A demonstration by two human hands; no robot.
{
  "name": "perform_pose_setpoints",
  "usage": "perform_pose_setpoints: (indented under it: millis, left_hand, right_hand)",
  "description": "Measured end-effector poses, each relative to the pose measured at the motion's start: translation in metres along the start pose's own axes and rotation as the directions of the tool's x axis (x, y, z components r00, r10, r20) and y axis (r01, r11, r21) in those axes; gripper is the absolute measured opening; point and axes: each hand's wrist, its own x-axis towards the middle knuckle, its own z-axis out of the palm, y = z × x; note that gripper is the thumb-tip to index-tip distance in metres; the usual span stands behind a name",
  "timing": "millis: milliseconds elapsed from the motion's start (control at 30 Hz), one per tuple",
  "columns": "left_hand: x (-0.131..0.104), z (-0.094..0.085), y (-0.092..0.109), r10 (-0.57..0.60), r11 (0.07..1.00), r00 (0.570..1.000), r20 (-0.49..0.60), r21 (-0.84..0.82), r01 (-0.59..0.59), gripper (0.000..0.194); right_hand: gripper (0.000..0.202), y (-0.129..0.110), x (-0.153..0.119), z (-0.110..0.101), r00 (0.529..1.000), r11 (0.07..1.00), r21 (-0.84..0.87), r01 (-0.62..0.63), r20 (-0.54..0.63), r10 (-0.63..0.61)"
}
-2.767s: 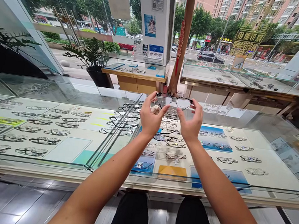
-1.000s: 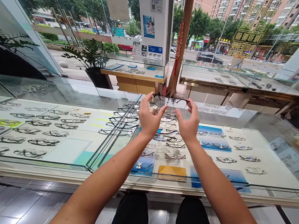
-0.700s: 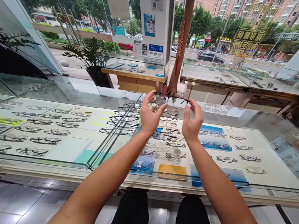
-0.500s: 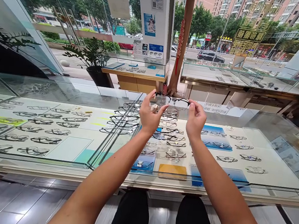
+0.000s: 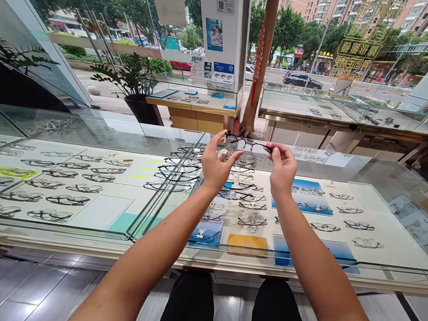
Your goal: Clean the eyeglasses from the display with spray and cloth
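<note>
Both hands up over the glass counter (image 5: pixel 68 235): left hand (image 5: pixel 215 165) & right hand (image 5: pixel 282 171) each pinch one end of the black-rimmed glasses (image 5: pixel 247 145), held level between them. Risk — fingertip grip is thin; if one side slips, frame probably drops onto the glass below or twists at the hinge.

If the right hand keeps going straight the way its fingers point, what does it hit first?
The right hand points up and away over the glass counter, already pinching the glasses. Beyond them, the next thing in line looks like the far counter, though depth is hard to judge.
</note>
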Motion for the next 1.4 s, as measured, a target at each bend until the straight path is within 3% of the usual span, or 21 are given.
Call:
perform_pose_setpoints:
  millis: [267,367,467,567,700,833,967,1133,1300,1367,1400]
  left_hand:
    - [-0.002,0.003,-0.002,-0.065,0.997,0.997,0.033,-0.041,0.067,0.077]
    - [0.000,0.002,-0.002,-0.057,0.996,0.997,0.054,-0.060,0.061,0.076]
    - [0.004,-0.002,-0.001,0.032,0.999,0.996,0.085,-0.008,-0.031,0.075]
    - [0.010,-0.007,0.004,0.180,0.981,0.974,0.134,0.042,-0.187,0.075]
    - [0.017,-0.014,0.013,0.290,0.947,0.933,0.211,0.078,-0.312,0.070]
    - [0.024,-0.024,0.023,0.303,0.934,0.907,0.294,0.096,-0.344,0.065]
    - [0.027,-0.030,0.031,0.281,0.954,0.897,0.341,0.001,-0.299,0.065]
    - [0.024,-0.030,0.037,0.157,0.983,0.891,0.426,-0.155,-0.099,0.068]
    - [0.021,-0.023,0.032,0.106,0.951,0.879,0.465,-0.307,0.048,0.070]
    - [0.021,-0.020,0.029,0.109,0.926,0.864,0.491,-0.367,0.092,0.072]
    - [0.021,-0.019,0.028,0.108,0.923,0.868,0.485,-0.372,0.093,0.072]
  right_hand:
    - [0.026,0.004,0.002,-0.002,1.000,0.999,0.037,-0.011,0.003,0.011]
    - [0.025,-0.002,0.002,-0.002,1.000,0.999,-0.034,0.014,-0.014,-0.014]
    - [0.024,-0.013,-0.001,-0.003,0.993,0.967,-0.227,0.114,0.007,-0.115]
    - [0.020,-0.021,-0.002,-0.003,0.964,0.892,-0.372,0.258,0.152,-0.216]
    - [0.019,-0.024,0.004,-0.009,0.943,0.879,-0.390,0.274,0.290,-0.165]
    - [0.017,-0.028,0.015,-0.019,0.894,0.941,-0.288,0.179,0.447,-0.033]
    - [0.020,-0.032,0.022,-0.026,0.836,0.986,-0.139,-0.089,0.527,0.150]
    - [0.022,-0.030,0.022,-0.028,0.722,0.927,-0.048,-0.372,0.612,0.321]
    - [0.032,-0.022,0.021,-0.026,0.611,0.808,0.009,-0.589,0.659,0.438]
    - [0.036,-0.017,0.020,-0.023,0.600,0.783,0.025,-0.622,0.657,0.456]
    - [0.037,-0.014,0.018,-0.020,0.620,0.786,0.037,-0.617,0.639,0.456]
